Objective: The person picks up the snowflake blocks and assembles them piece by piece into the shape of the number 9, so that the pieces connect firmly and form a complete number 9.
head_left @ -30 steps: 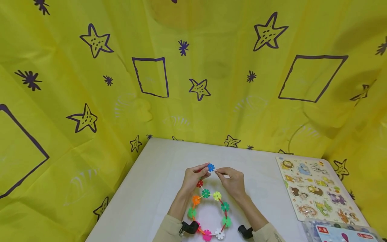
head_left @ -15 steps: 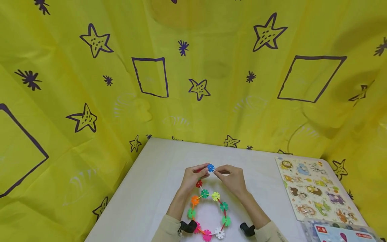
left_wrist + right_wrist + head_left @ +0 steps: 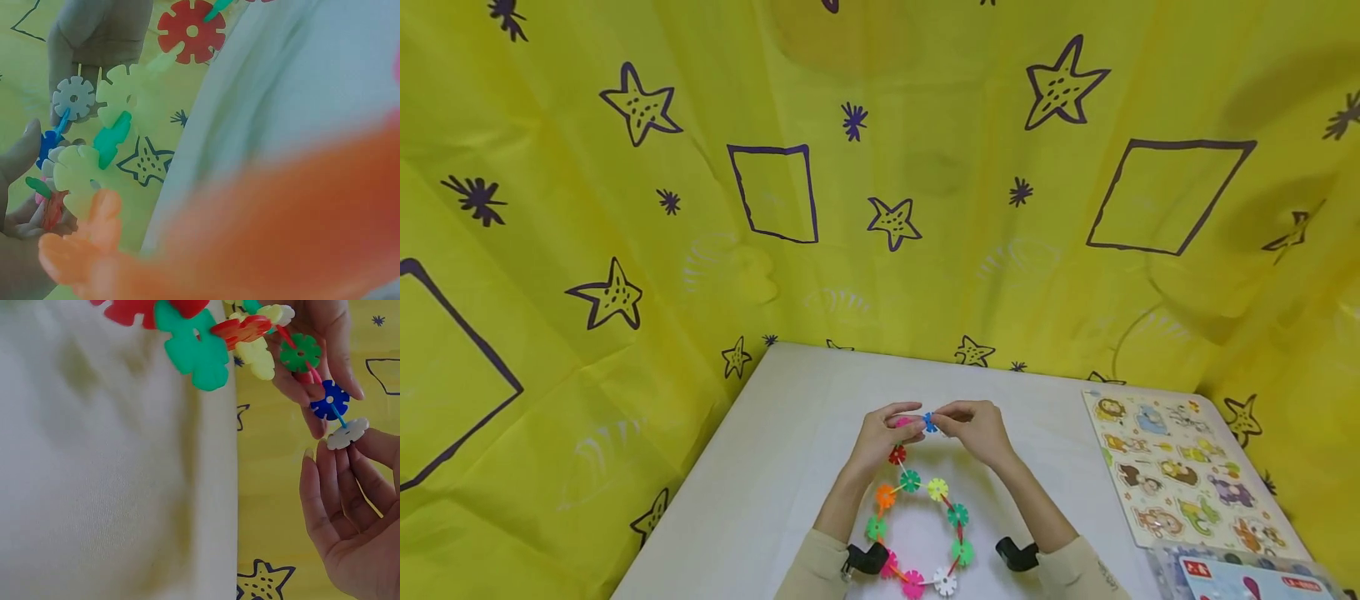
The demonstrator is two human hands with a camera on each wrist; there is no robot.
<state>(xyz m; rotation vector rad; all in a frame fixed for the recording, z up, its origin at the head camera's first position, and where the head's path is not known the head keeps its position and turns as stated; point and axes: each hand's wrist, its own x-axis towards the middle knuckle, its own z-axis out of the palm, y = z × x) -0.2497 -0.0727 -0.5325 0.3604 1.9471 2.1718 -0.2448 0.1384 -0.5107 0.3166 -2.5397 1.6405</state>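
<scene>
Flower-shaped slotted plastic discs are strung into a chain. At its raised end my left hand (image 3: 874, 437) pinches a blue disc (image 3: 330, 400) between thumb and fingers. Opposite it, my right hand (image 3: 983, 429) holds a white disc (image 3: 348, 434) between thumb and fingertips. A thin blue disc seen edge-on links the blue and white discs in the right wrist view. A pink disc (image 3: 903, 423) shows at my left fingers. Below, a red disc (image 3: 897, 454) and a green disc (image 3: 910, 481) lead into a loop of several coloured discs lying between my forearms.
A picture board with animal pieces (image 3: 1183, 471) lies at the right of the white table (image 3: 760, 467). In front of it is a clear package with a blue label (image 3: 1247, 575). A yellow curtain (image 3: 925, 283) with drawn stars stands around the table.
The blue disc between my hands has turned from face-on to edge-on. My right hand has moved slightly left, closer to my left hand. The loop below stays nearly in place.
</scene>
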